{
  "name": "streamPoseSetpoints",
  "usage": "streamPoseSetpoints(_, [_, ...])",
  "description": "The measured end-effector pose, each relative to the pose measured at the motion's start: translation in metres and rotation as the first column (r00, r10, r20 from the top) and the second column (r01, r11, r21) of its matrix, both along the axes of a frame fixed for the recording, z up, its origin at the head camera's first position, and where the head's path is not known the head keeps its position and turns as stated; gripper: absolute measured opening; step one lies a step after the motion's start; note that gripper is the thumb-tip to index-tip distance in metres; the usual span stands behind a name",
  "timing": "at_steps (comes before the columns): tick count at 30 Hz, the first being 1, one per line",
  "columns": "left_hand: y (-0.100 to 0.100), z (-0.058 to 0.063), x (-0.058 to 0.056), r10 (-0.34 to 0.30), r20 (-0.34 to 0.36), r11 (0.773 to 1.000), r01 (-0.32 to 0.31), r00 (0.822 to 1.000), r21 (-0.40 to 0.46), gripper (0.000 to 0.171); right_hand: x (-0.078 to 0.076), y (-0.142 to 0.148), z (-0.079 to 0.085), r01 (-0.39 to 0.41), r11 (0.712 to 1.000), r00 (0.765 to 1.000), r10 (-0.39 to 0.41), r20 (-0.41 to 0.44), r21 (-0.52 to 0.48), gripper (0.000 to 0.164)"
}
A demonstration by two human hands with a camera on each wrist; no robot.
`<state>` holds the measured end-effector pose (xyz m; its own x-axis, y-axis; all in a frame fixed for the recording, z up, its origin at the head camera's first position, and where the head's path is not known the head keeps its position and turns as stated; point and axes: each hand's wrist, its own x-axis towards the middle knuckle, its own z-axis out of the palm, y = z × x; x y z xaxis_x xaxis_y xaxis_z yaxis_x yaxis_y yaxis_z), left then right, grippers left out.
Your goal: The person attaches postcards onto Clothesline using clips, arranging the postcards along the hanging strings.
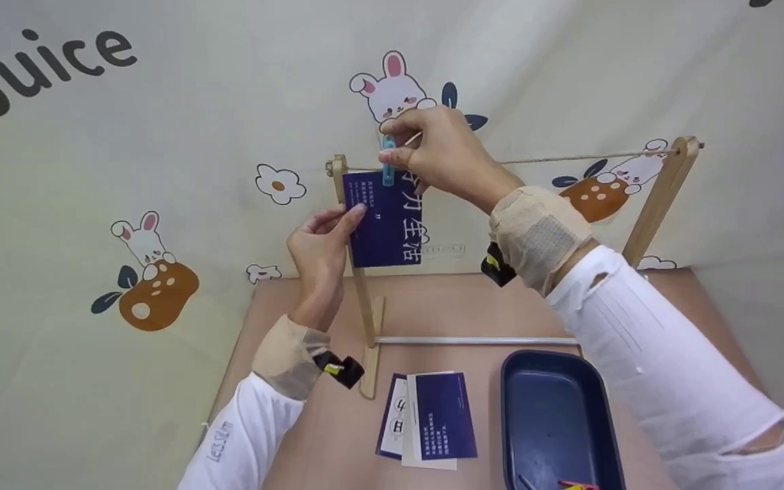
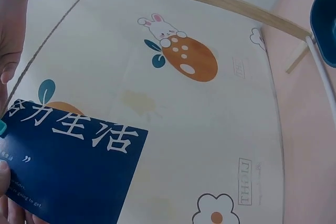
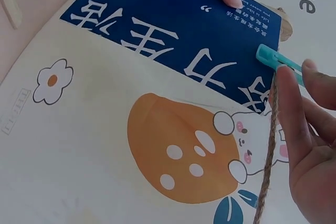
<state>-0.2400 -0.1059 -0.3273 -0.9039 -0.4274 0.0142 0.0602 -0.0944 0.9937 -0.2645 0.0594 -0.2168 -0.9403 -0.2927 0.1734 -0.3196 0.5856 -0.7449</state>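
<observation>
A dark blue card point(image 1: 385, 231) with white characters hangs upright at the left end of a twine line point(image 3: 269, 171). My right hand point(image 1: 443, 150) pinches a turquoise clothespin point(image 1: 388, 163) between thumb and fingers, and the clothespin's lower end lies over the card's top edge at the twine. At the card's left edge, my left hand point(image 1: 324, 238) holds the card, thumb on its front and fingers behind. The right wrist view shows the clothespin point(image 3: 270, 57) across the card's edge beside the twine. In the left wrist view, only the clothespin's tip point(image 2: 2, 128) shows.
The twine runs between two wooden posts point(image 1: 661, 197) joined low down by a white rod point(image 1: 474, 340). More cards point(image 1: 443, 415) lie overlapped on the pinkish table point(image 1: 310, 422). To their right is a dark blue tray point(image 1: 555, 408) with a few coloured pieces at its near end.
</observation>
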Motion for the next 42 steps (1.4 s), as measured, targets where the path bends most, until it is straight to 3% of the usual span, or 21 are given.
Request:
streamPoseSetpoints(3, [-0.004, -0.002, 0.003, 0.019, -0.045, 0.999, -0.018, 0.999, 0.038, 0.031, 0.002, 0.001, -0.002, 0.000, 1.000, 1.000, 0.000, -0.023, -0.019, 0.042])
streamPoseSetpoints(6, [-0.008, -0.005, 0.007, 0.000, -0.038, 0.999, 0.002, 0.999, 0.050, 0.033, 0.005, 0.004, -0.004, 0.004, 0.999, 0.999, -0.006, -0.045, -0.042, 0.041])
streamPoseSetpoints(9, [-0.011, -0.009, 0.012, -0.012, -0.018, 0.999, 0.013, 1.000, 0.041, 0.037, 0.011, 0.008, -0.006, -0.002, 0.999, 0.990, -0.004, -0.139, -0.044, 0.040])
streamPoseSetpoints(11, [-0.012, -0.011, 0.016, -0.012, -0.016, 1.000, 0.013, 1.000, 0.028, 0.037, 0.017, 0.012, -0.008, -0.011, 1.000, 0.968, 0.003, -0.251, -0.028, 0.039])
streamPoseSetpoints(15, [-0.008, -0.017, 0.025, -0.013, -0.039, 1.000, 0.014, 0.999, 0.012, 0.033, 0.037, 0.024, -0.012, -0.013, 1.000, 0.899, 0.024, -0.438, 0.029, 0.035])
streamPoseSetpoints(20, [0.003, -0.025, 0.035, -0.041, -0.083, 0.999, 0.038, 0.996, -0.037, 0.031, 0.063, 0.040, -0.022, -0.023, 0.999, 0.859, 0.043, -0.510, 0.046, 0.031])
streamPoseSetpoints(23, [0.007, -0.030, 0.045, -0.091, -0.080, 0.989, 0.082, 0.993, -0.119, 0.032, 0.076, 0.047, -0.030, -0.030, 0.999, 0.851, 0.047, -0.523, 0.041, 0.033])
streamPoseSetpoints(28, [0.016, -0.042, 0.066, -0.204, -0.061, 0.955, 0.184, 0.977, -0.233, 0.039, 0.096, 0.056, -0.051, -0.032, 0.999, 0.855, 0.046, -0.516, 0.037, 0.034])
streamPoseSetpoints(34, [0.030, -0.069, 0.092, -0.354, -0.052, 0.901, 0.326, 0.934, -0.286, 0.048, 0.117, 0.071, -0.084, -0.021, 0.999, 0.840, 0.034, -0.541, 0.031, 0.033])
streamPoseSetpoints(38, [0.038, -0.090, 0.108, -0.413, -0.043, 0.867, 0.378, 0.910, -0.325, 0.052, 0.131, 0.081, -0.109, 0.086, 0.994, 0.823, -0.032, -0.567, 0.069, 0.033])
streamPoseSetpoints(42, [0.046, -0.107, 0.119, -0.475, -0.064, 0.822, 0.416, 0.878, -0.389, 0.055, 0.144, 0.091, -0.140, 0.221, 0.971, 0.830, -0.140, -0.539, 0.087, 0.034])
